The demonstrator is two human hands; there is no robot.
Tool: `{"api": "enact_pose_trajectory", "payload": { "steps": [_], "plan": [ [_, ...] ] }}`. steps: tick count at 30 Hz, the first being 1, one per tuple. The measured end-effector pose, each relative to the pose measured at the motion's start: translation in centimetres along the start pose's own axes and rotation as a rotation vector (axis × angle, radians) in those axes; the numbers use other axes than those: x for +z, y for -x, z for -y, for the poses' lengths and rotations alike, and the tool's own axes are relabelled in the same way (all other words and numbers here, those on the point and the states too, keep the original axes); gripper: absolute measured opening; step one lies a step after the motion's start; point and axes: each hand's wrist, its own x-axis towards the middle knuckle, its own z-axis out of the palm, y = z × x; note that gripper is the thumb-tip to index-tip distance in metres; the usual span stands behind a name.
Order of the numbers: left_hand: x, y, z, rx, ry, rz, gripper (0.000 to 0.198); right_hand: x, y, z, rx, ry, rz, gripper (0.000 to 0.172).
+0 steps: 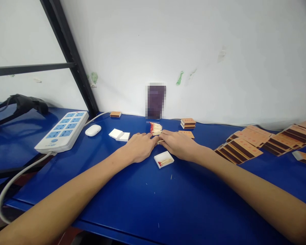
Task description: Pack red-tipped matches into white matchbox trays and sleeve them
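Note:
My left hand [140, 147] and my right hand [179, 144] meet over the blue table, fingertips nearly touching. Pinched between them are a few matches [160, 141], mostly hidden by the fingers. Just beyond the fingertips lies a pile of red-tipped matches [156, 128], heads to the left. Nearer to me sits a white matchbox tray [164, 154] with several matches along its front side. An orange matchbox [186, 134] is partly covered by my right hand.
White trays [119, 134] lie at left, near an earbud case [93, 130] and a power strip [63, 131]. Matchboxes [188, 123] are stacked behind; another matchbox [115, 114] stands by the wall. Flat matchbox sleeves [238, 149] spread at right. A blurred dark object [156, 101] leans there.

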Motion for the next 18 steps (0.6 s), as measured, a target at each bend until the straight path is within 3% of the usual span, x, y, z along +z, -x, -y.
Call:
{"api": "enact_pose_trajectory", "payload": {
  "steps": [11,15,18],
  "plan": [
    [0.2,-0.2,-0.1,0.067,-0.014,-0.031,0.026,-0.1,0.2,-0.8,-0.089,-0.068,0.087,0.023],
    [-1.0,0.3,-0.3,0.061,0.013,-0.028,0.027,-1.5,0.8,-1.0,-0.105,-0.130,0.069,0.024],
    [-2.0,1.1,-0.7,0.101,0.116,0.010,0.027,-3.3,1.5,-0.8,-0.162,-0.210,0.130,0.026]
  ]
}}
